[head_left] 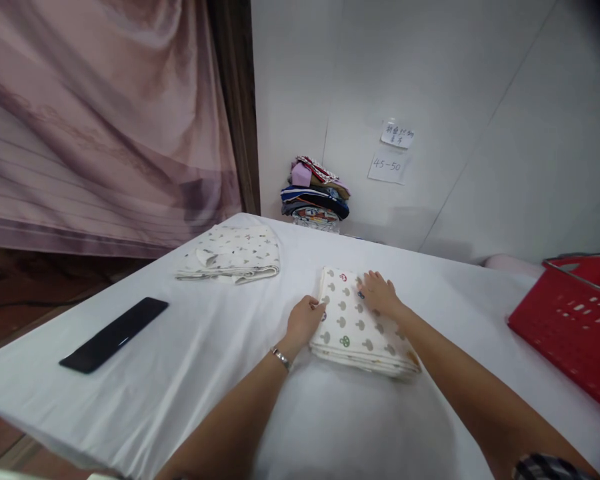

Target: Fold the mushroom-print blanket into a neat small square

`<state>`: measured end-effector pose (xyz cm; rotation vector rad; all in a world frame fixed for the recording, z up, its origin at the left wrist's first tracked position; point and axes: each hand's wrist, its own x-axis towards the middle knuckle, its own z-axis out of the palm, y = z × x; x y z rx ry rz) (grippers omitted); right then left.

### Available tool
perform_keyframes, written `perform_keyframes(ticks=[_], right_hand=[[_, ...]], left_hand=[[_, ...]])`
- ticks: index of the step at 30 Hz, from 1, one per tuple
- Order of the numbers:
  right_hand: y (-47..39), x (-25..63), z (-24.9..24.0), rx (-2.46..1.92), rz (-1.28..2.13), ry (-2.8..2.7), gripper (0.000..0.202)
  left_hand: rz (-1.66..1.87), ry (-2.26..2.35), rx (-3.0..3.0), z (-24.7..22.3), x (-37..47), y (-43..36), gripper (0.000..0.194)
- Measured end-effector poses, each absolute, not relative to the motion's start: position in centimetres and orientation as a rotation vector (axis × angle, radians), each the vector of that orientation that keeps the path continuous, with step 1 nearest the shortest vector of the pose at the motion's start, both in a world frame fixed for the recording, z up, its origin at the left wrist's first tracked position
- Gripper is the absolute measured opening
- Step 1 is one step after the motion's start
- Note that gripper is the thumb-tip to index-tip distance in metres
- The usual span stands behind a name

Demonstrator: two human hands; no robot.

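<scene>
A folded white cloth with grey mushroom shapes and a few coloured ones (pixel 350 327) lies on the white-covered table (pixel 210 373). My left hand (pixel 305 319), with a metal bracelet at the wrist, pinches the cloth's left edge. Flat on its upper right part rests my right hand (pixel 379 293), fingers stretched out. Farther back on the left is another folded white cloth with small dark prints (pixel 240 253), touched by neither hand.
A black flat object (pixel 115 335) lies at the left. The red basket (pixel 570 320) stands at the right edge. Behind the table rises a stack of folded fabrics (pixel 316 193) by the wall. A pink curtain (pixel 105 120) hangs at the left.
</scene>
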<state>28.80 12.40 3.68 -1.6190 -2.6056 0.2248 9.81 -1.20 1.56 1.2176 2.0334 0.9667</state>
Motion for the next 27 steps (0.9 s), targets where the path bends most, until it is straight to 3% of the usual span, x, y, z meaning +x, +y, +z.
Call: perform_keyframes(ticks=[3, 10, 15, 27], right_hand=[[12.0, 25.6, 4.4, -1.481, 0.285, -2.628, 0.043], [12.0, 20.4, 3.1, -1.287, 0.219, -2.712, 0.041], [12.3, 20.0, 1.3, -1.339, 0.155, -2.72, 0.049], [12.8, 20.2, 1.3, -1.305, 0.211, -2.729, 0.049]], left_hand=[[0.949, 2.048, 1.277, 1.9, 9.9, -1.7, 0.019], [0.858, 2.053, 1.346, 2.3, 10.4, -2.1, 0.03], [0.792, 2.039, 1.441, 2.2, 10.6, -2.3, 0.042], [0.648, 1.951, 1.457, 2.9, 10.2, -2.4, 0.047]])
